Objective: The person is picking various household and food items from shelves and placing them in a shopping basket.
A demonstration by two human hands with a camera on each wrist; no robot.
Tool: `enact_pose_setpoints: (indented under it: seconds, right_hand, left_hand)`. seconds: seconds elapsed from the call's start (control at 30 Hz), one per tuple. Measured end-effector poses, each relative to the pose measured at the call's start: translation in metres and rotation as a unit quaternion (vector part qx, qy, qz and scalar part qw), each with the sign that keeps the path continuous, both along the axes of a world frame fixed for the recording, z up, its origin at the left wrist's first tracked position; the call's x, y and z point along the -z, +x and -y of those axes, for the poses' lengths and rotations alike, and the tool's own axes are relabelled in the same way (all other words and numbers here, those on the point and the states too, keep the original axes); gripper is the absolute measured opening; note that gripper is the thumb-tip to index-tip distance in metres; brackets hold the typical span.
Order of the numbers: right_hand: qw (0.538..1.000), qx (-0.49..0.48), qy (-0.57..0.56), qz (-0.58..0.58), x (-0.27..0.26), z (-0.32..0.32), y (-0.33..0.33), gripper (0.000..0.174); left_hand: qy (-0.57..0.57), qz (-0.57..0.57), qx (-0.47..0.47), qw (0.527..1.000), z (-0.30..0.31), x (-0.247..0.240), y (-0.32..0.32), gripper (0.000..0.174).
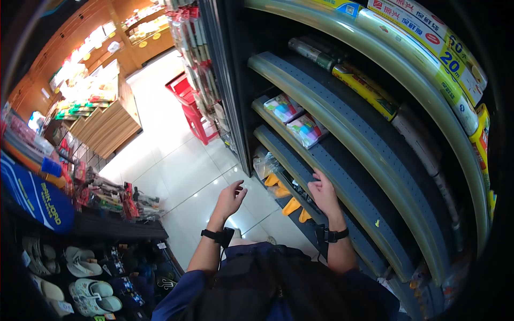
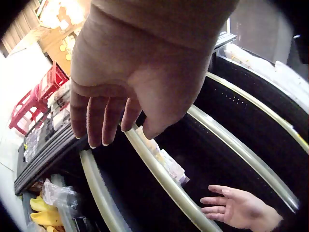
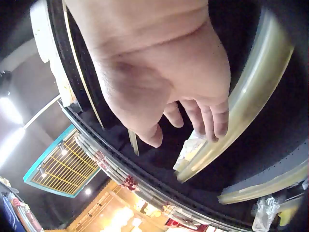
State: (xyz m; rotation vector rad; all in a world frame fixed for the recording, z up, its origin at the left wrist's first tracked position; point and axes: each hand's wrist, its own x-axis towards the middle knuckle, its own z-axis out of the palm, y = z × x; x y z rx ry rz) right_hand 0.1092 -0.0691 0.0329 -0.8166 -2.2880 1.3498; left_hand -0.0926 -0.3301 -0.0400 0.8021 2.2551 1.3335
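Note:
My left hand (image 1: 231,198) hangs over the tiled floor beside the shelf rack, its fingers loosely bent around nothing. In front of the rack's lower shelves is my right hand (image 1: 323,193), also holding nothing, with relaxed fingers. Beyond it, two colourful packs, a rear one (image 1: 284,107) and a front one (image 1: 307,130), lie side by side on a dark shelf (image 1: 342,160). In the right wrist view the fingers of the right hand (image 3: 164,82) overlap the pale shelf edge near a pack (image 3: 189,149). The left wrist view shows the left hand (image 2: 140,67) with its fingers pointing down.
Yellow-orange items (image 1: 292,206) and a clear plastic bag (image 1: 264,165) sit on the lowest shelf. Long boxed rolls (image 1: 444,59) line the upper shelves. A red stool (image 1: 198,120) stands on the floor past the rack. Slippers (image 1: 96,294) fill a display at the left.

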Motion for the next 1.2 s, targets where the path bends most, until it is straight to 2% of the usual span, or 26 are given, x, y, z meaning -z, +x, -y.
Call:
enact_pose_setpoints:
  seconds: [0.1,0.17,0.23,0.3,0.37,0.43,0.5,0.57,0.63,0.7,0.73,0.8,0.87,0.9,0.97,1.03,1.07,1.1,1.13,1.17,1.2]
  right_hand:
    - [0.999,0.039,-0.002,-0.022,0.009,-0.030,-0.025,0.061]
    - [0.994,0.098,0.022,-0.039,0.012,-0.045,-0.045,0.064]
    - [0.989,0.143,0.014,-0.042,0.012,-0.056,-0.062,0.065]
    - [0.978,0.202,-0.045,-0.031,0.012,-0.067,-0.081,0.066]
    - [0.969,0.237,-0.056,-0.044,0.014,-0.076,-0.104,0.067]
    - [0.942,0.276,-0.186,-0.048,0.014,-0.082,-0.124,0.066]
    - [0.923,0.304,-0.219,-0.081,0.021,-0.088,-0.140,0.063]
    - [0.875,0.297,-0.343,-0.172,0.011,-0.082,-0.164,0.061]
    - [0.861,0.338,-0.338,-0.173,0.006,-0.081,-0.181,0.055]
    - [0.856,0.333,-0.356,-0.174,0.014,-0.083,-0.191,0.046]
    - [0.849,0.345,-0.347,-0.199,0.015,-0.081,-0.198,0.039]
    - [0.834,0.342,-0.364,-0.235,0.016,-0.083,-0.206,0.037]
    - [0.819,0.336,-0.379,-0.270,0.017,-0.082,-0.213,0.036]
    - [0.826,0.349,-0.361,-0.255,0.017,-0.080,-0.216,0.035]
    - [0.829,0.372,-0.341,-0.242,0.003,-0.070,-0.225,0.034]
    - [0.788,0.400,-0.364,-0.294,-0.018,-0.059,-0.232,0.033]
    - [0.783,0.411,-0.361,-0.296,-0.011,-0.062,-0.227,0.033]
    - [0.801,0.394,-0.343,-0.292,0.002,-0.066,-0.219,0.034]
    - [0.819,0.377,-0.324,-0.287,0.001,-0.065,-0.216,0.036]
    - [0.814,0.388,-0.322,-0.289,-0.001,-0.060,-0.211,0.036]
    - [0.815,0.397,-0.309,-0.289,-0.004,-0.053,-0.205,0.039]
  left_hand:
    - [0.028,-0.034,0.032,0.999,-0.037,-0.015,-0.035,0.042]
    - [0.050,-0.050,0.053,0.996,-0.063,-0.021,-0.064,0.042]
    - [0.104,-0.120,0.048,0.986,-0.091,-0.028,-0.095,0.042]
    - [0.098,-0.110,0.078,0.986,-0.119,-0.048,-0.125,0.041]
    - [0.157,-0.160,0.075,0.972,-0.151,-0.055,-0.157,0.040]
    - [0.163,-0.205,0.093,0.961,-0.182,-0.062,-0.188,0.039]
    - [0.144,-0.225,0.107,0.958,-0.214,-0.071,-0.212,0.038]
    - [0.170,-0.242,0.122,0.947,-0.248,-0.063,-0.234,0.038]
    - [0.044,-0.227,0.171,0.958,-0.269,-0.064,-0.248,0.039]
    - [0.007,-0.232,0.193,0.954,-0.283,-0.066,-0.256,0.042]
    - [-0.040,-0.201,0.195,0.959,-0.291,-0.063,-0.263,0.044]
    - [-0.144,-0.143,0.219,0.954,-0.309,-0.058,-0.281,0.050]
    - [-0.148,-0.136,0.239,0.950,-0.313,-0.069,-0.288,0.052]
    - [-0.152,-0.128,0.248,0.948,-0.314,-0.074,-0.291,0.053]
    - [-0.129,-0.120,0.263,0.949,-0.322,-0.066,-0.296,0.050]
    - [-0.006,-0.105,0.295,0.950,-0.329,-0.063,-0.295,0.051]
    - [0.030,-0.085,0.326,0.941,-0.330,-0.063,-0.292,0.045]
    - [0.029,-0.083,0.337,0.937,-0.332,-0.059,-0.290,0.045]
    - [0.087,0.043,0.351,0.931,-0.331,-0.059,-0.287,0.040]
    - [0.140,0.170,0.357,0.908,-0.330,-0.060,-0.282,0.036]
    - [0.141,0.232,0.359,0.893,-0.325,-0.062,-0.282,0.033]
